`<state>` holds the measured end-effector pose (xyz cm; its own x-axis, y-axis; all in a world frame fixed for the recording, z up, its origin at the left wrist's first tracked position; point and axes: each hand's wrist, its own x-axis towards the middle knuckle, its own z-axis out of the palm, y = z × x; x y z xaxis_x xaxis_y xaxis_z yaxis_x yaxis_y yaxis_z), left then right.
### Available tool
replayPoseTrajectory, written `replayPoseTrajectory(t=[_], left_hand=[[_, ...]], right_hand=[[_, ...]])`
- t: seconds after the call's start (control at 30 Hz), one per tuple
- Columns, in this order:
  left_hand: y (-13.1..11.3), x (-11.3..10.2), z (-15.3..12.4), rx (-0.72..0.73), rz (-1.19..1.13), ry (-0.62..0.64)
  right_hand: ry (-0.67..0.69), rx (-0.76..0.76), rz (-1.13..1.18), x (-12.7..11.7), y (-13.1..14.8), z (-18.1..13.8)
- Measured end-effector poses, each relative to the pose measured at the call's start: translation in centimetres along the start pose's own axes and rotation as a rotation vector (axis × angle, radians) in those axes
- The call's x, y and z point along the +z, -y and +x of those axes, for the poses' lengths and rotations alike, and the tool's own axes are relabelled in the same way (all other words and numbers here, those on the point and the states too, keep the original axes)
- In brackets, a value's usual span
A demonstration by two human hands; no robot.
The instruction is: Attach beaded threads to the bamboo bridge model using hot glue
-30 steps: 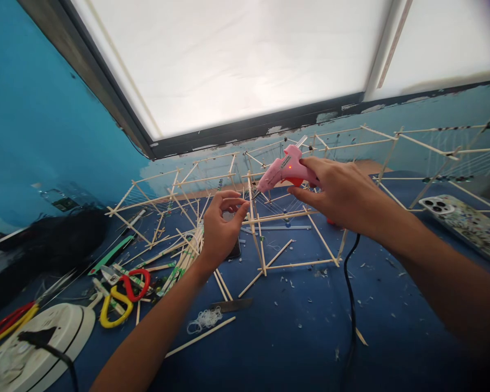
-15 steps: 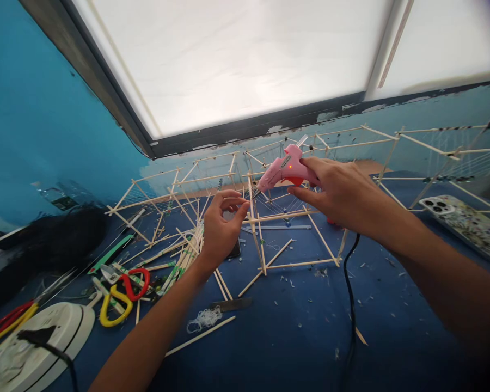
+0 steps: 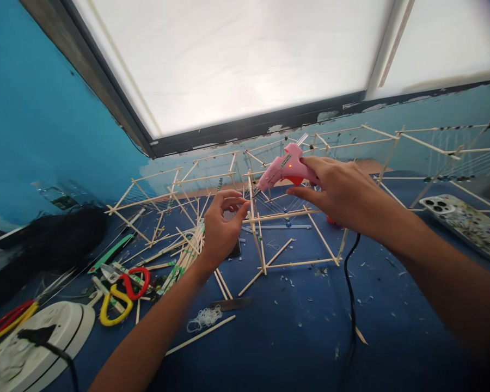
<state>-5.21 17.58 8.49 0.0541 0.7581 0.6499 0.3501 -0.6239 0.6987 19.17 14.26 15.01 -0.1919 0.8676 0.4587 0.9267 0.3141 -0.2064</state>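
My right hand is wrapped around the handle of a pink glue gun with a red trigger and a small orange light. A clear glue stick pokes out of its back end. The nozzle points down and left, close to an upright of a wooden stick frame. Thumb and fingertips of my left hand are pinched together right beside that upright. Whatever lies between them is too small to make out. Thin clear strands cross the frame below the nozzle.
Green-handled cutters, red-and-yellow scissors, loose sticks and a white power socket lie left. A tangle of white rubber bands is in front. A phone rests right. The glue gun's black cord trails forward.
Almost nothing differs. Both hands and the glue gun keep nearly the same places, with the nozzle still beside the upright.
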Motion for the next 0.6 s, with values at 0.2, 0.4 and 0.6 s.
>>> replayPoseTrajectory(t=[0.2, 0.4, 0.6], left_hand=[[-0.06, 0.06, 0.02, -0.008, -0.007, -0.006], [-0.13, 0.03, 0.03, -0.009, -0.009, -0.005], [-0.02, 0.02, 0.03, -0.007, -0.009, -0.004]], right_hand=[[-0.01, 0.0, 0.018, 0.01, -0.07, 0.03], [-0.032, 0.0, 0.038, -0.03, -0.06, -0.08], [-0.043, 0.015, 0.053, -0.23, 0.12, -0.29]])
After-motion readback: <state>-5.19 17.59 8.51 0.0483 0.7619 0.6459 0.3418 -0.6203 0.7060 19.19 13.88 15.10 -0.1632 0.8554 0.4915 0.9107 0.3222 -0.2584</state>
